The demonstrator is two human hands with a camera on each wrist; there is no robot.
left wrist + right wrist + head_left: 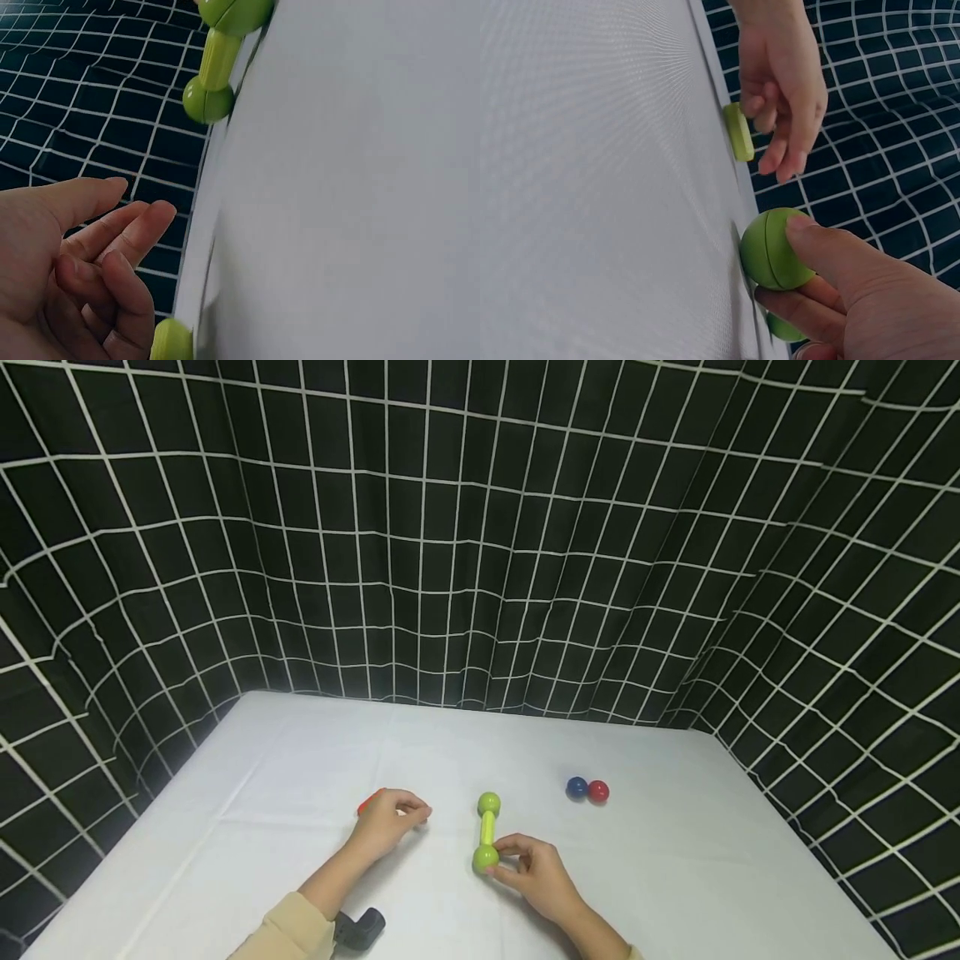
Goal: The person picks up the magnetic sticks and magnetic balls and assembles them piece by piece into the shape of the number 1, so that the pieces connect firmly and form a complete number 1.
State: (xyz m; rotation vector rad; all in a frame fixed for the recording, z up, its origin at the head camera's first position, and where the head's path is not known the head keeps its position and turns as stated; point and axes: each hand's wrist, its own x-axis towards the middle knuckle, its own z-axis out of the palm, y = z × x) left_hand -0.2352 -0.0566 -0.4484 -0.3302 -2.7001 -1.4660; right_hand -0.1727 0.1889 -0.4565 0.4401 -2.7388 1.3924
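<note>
A yellow-green dumbbell-shaped toy, a short bar with a green ball at each end, lies near the table's middle. My right hand pinches its near ball between thumb and fingers. To the left, my left hand hovers with loosely bent fingers and holds nothing; the left wrist view shows space between its thumb and fingertips. Behind that hand, a red-orange edge shows in the head view. A short yellow-green bar appears beside it in the right wrist view, partly hidden by the hand.
A blue ball and a red ball sit side by side, farther back to the right. White cloth covers the table. Black curtains with a white grid enclose the back and sides. A dark device is at the left sleeve.
</note>
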